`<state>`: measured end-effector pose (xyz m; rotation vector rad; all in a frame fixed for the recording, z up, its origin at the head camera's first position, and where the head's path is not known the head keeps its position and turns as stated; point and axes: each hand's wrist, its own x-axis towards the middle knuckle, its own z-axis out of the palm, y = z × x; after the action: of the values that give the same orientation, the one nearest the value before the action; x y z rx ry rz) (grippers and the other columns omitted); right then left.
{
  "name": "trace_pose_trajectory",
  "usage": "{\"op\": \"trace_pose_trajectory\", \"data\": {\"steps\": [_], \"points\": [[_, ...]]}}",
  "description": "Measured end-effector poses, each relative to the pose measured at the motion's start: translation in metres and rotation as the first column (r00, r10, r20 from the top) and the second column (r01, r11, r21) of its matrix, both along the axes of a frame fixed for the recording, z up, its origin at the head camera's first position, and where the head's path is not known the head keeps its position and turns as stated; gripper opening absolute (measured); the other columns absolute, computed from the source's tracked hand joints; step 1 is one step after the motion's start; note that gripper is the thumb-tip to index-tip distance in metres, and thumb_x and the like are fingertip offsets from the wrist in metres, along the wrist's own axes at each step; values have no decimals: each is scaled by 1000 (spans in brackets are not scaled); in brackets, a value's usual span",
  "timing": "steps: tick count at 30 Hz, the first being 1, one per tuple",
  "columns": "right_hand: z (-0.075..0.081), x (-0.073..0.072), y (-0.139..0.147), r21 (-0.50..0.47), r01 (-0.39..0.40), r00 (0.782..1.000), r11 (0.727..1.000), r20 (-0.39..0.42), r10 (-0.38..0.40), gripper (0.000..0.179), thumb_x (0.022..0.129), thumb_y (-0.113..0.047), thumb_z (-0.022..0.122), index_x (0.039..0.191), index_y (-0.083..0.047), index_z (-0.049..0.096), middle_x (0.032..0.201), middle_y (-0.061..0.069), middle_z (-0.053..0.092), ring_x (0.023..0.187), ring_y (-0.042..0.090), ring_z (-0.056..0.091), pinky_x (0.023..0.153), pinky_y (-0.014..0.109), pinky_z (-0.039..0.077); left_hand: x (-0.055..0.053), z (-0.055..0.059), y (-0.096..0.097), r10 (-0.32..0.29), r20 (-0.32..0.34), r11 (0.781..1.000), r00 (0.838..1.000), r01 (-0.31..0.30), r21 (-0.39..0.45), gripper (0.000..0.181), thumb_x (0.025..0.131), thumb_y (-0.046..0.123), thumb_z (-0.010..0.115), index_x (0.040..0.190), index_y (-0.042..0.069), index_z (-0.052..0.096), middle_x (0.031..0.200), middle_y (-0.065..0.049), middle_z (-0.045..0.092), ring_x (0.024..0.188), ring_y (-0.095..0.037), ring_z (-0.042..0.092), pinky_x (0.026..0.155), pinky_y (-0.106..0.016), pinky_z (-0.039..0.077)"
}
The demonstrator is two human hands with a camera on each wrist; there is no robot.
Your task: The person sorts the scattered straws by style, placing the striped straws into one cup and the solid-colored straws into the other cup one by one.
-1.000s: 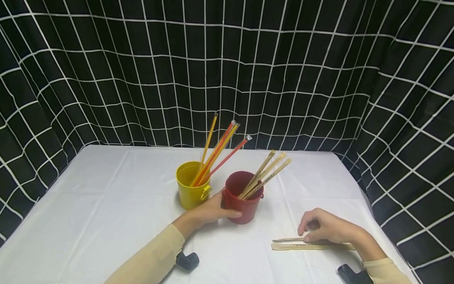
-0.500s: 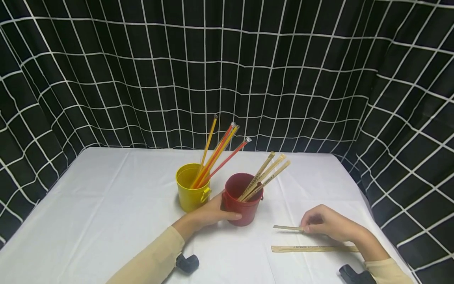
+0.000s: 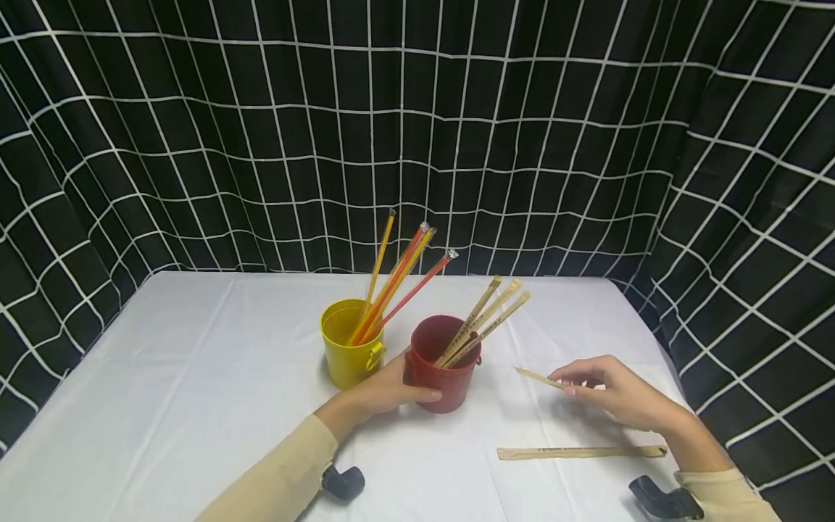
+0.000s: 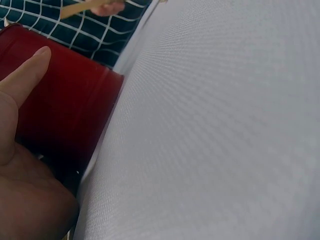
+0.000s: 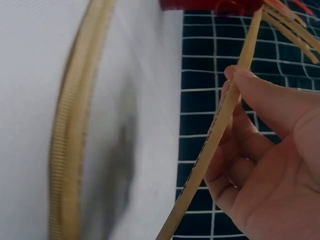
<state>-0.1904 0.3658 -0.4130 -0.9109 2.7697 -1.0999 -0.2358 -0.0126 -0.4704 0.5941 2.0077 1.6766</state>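
A small red bucket (image 3: pixel 443 388) stands upright on the white table, with several paper-wrapped sticks (image 3: pixel 481 325) leaning out to its right. My left hand (image 3: pixel 385 384) grips its left side; the thumb lies across the front and the other fingers are hidden behind. In my right hand (image 3: pixel 620 391), thumb and fingertips pinch another slim tan paper-wrapped stick (image 5: pixel 220 120), held above the table right of the bucket. Print runs along its edge. One more such stick (image 3: pixel 580 452) lies flat on the cloth below that hand, and looms large in the right wrist view.
A yellow bucket (image 3: pixel 349 366) stands just left of the red one, holding several orange, yellow and red sticks (image 3: pixel 398 279) that lean right. White cloth (image 3: pixel 196 406) covers the table. A black curtain with a white grid (image 3: pixel 417 130) hangs behind and along both sides.
My right hand has lifted the pinched paper-wrapped stick off the table, away from the one still lying there, and its free end has tilted upward. My left hand stays on the red bucket.
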Motion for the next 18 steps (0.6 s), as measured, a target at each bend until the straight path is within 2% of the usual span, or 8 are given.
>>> {"op": "trace_pose_trajectory", "data": {"steps": [5,9,14,18], "points": [[10,1,2,-20,20,999,1000,-43,-20,16,92,0,67,106,-2,76,94,-15,72,82,0,61,72,20,52,0,4,-1,-5,-25,1000,1000,4,-6,83,87,25,79,155,26,32,156,5,46,146,-19,38,128,-52,25],[20,4,1,-48,51,997,998,-57,-54,16,92,0,68,106,-3,75,96,-17,72,88,-1,62,77,18,51,-2,3,-1,1,-23,1000,1000,-1,-12,84,87,26,80,155,28,32,155,7,45,147,-17,38,128,-52,25],[30,10,1,-141,88,994,986,-49,-95,18,93,4,65,108,0,73,102,-18,71,95,-2,63,81,14,50,-3,1,0,3,-18,1000,1000,-3,-20,84,86,27,81,154,30,33,155,9,46,146,-15,38,128,-51,26],[37,14,2,-217,150,987,965,-27,-159,19,93,6,64,111,2,70,105,-20,70,97,-4,64,82,10,52,-2,1,0,-1,-14,1000,1000,0,-17,84,86,27,81,155,29,33,155,9,46,146,-16,38,128,-51,25]]}}
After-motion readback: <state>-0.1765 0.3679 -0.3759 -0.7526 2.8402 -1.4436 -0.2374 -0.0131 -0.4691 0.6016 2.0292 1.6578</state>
